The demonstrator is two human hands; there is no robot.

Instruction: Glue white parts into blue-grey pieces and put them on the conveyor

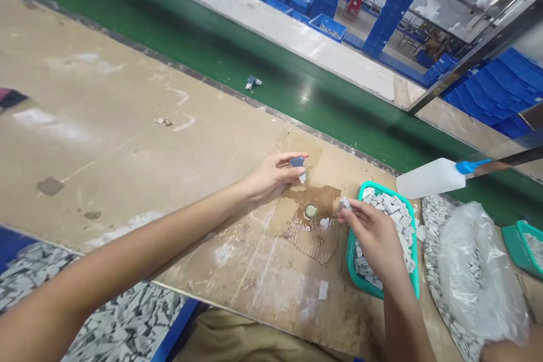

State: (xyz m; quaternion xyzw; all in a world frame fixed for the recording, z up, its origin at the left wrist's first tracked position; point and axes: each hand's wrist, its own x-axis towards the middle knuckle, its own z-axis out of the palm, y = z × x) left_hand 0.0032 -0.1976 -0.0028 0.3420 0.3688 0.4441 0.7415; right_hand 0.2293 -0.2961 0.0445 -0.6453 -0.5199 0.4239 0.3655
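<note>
My left hand (271,174) is closed in a pinch on a small blue and white plastic piece (297,162), held above the worktable. Between the thumb and fingers of my right hand (377,232) is a small grey-white piece (345,202). That hand is over the left edge of a teal basket (349,260) filled with similar grey-white pieces (388,203). Below and between my hands, a wet piece of cardboard (288,220) lies on the table, with a small round pale dab or disc (311,211) on it. I cannot tell which.
A white squeeze bottle (432,178) with a blue nozzle lies beyond the basket. Right of it is a clear plastic bag (479,277) over more pieces. A green belt (292,96) carries one small blue-white piece (253,82). A blue bin (173,328) of pieces stands lower left.
</note>
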